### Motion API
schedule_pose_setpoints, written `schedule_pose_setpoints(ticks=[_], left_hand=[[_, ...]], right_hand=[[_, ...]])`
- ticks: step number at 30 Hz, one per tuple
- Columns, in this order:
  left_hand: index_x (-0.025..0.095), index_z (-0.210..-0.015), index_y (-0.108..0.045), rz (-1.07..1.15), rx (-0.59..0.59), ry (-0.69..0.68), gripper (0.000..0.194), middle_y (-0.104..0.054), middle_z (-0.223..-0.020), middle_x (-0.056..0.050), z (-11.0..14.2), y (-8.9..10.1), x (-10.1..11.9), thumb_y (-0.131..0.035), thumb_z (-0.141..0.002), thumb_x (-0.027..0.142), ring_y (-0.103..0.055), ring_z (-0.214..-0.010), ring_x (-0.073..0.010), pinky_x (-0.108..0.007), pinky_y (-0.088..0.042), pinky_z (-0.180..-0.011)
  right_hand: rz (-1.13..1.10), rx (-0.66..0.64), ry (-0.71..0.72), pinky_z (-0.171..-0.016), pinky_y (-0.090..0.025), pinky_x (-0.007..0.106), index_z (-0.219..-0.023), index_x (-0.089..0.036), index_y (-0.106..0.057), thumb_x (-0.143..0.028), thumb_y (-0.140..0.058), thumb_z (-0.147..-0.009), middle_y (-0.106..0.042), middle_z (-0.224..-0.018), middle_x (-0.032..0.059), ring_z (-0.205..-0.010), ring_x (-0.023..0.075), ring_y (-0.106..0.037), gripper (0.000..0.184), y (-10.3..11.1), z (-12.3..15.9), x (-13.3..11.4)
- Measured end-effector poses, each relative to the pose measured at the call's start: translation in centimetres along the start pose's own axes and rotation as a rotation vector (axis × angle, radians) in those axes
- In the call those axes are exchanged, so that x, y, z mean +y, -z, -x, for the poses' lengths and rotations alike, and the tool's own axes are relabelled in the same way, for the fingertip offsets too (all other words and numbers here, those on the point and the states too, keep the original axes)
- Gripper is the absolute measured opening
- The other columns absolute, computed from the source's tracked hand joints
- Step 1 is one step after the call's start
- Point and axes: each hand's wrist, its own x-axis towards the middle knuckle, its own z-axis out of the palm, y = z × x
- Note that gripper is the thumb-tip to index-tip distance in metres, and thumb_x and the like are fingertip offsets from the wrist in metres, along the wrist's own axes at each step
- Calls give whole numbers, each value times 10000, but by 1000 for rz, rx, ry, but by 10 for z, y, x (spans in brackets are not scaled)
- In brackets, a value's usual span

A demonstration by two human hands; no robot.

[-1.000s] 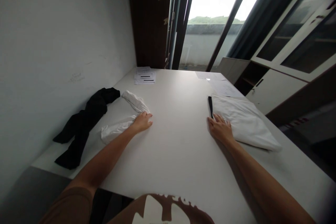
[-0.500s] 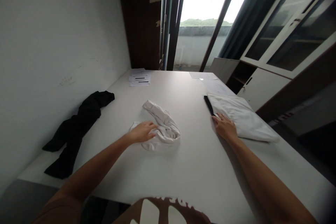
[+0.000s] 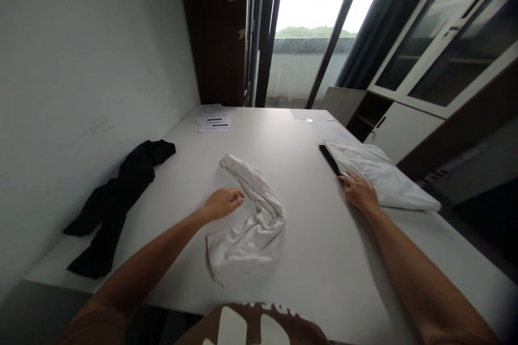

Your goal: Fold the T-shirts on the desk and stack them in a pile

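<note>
A crumpled white garment (image 3: 263, 226) lies on the table in a curved shape, one narrow end pointing away from me and a wider part spread toward me. Just left of its bend is my left hand (image 3: 223, 203), fingers loosely curled and nothing visible in them. My right hand (image 3: 359, 190) rests with fingers outstretched on the near left edge of a folded white cloth (image 3: 380, 175). A black strip (image 3: 329, 159) sticks out along that edge, close to my right fingertips.
Black clothing (image 3: 129, 188) lies along the wall at the left of the white table (image 3: 267, 129). Papers (image 3: 213, 118) sit at the table's far left, and more sheets (image 3: 327, 128) at its far right. A cabinet (image 3: 404, 124) stands beyond the right edge.
The white garment's near part has spread out toward me, and my left hand is now beside it instead of over it. My right hand and the folded cloth have shifted slightly right.
</note>
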Motion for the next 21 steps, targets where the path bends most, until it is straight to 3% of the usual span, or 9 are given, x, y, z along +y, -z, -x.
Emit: schedule_pose_setpoints(ticks=[3,6,9,12,17,19,21], left_hand=[[197,-1175,-728,-171,207,263,324,-696,-1146,-105,-37,6,-49,-549,-935,322,-630,-1065,-250,-331,-454,-965],[215,-1240,-707,-275,306,436,403,-636,-1254,-140,-73,7,-77,-600,-895,394,-548,-1211,-311,-396,-408,-1048],[221,-1213,-714,-189,344,481,440,-596,-1313,-157,-104,-2,-76,-633,-861,473,-493,-1267,-362,-458,-377,-1070],[235,-1177,-719,-74,375,432,405,-581,-1356,-149,-127,-17,-63,-671,-836,449,-462,-1299,-374,-487,-329,-1102],[220,-882,-731,156,396,326,118,-647,-1265,-128,-146,-28,-55,-707,-803,305,-485,-1284,-357,-487,-299,-1128],[219,-857,-718,210,408,316,74,-682,-1187,-121,-148,-26,-57,-707,-799,262,-521,-1252,-345,-472,-326,-1114],[223,-937,-718,271,426,305,146,-708,-1117,-109,-148,-23,-58,-720,-793,252,-567,-1205,-327,-448,-372,-1083]], right_hand=[[-21,44,-37,-1115,-346,554,-1229,-247,-719,-334,-454,-983,-533,-1490,115,-1365,325,-458,372,4,1,-18],[-88,146,32,-1135,-330,536,-1200,-189,-728,-334,-465,-986,-558,-1451,151,-1335,322,-483,369,9,0,-65],[-304,-39,314,-1087,-405,405,-1194,-203,-731,-334,-486,-984,-655,-1316,130,-1212,261,-577,348,9,-7,-130],[-604,-156,485,-1079,-404,384,-1134,-259,-744,-408,-561,-952,-669,-1293,93,-1195,248,-586,298,5,-21,-197],[-1071,-152,332,-958,-422,339,-773,-260,-684,-550,-745,-776,-702,-934,37,-988,218,-592,296,-2,-50,-283],[-1207,-187,247,-825,-432,293,-700,-247,-612,-554,-749,-746,-634,-744,-7,-840,184,-546,339,-3,-56,-304],[-1325,-246,183,-706,-400,260,-679,-236,-562,-531,-733,-740,-547,-637,-39,-729,154,-478,346,-3,-57,-316]])
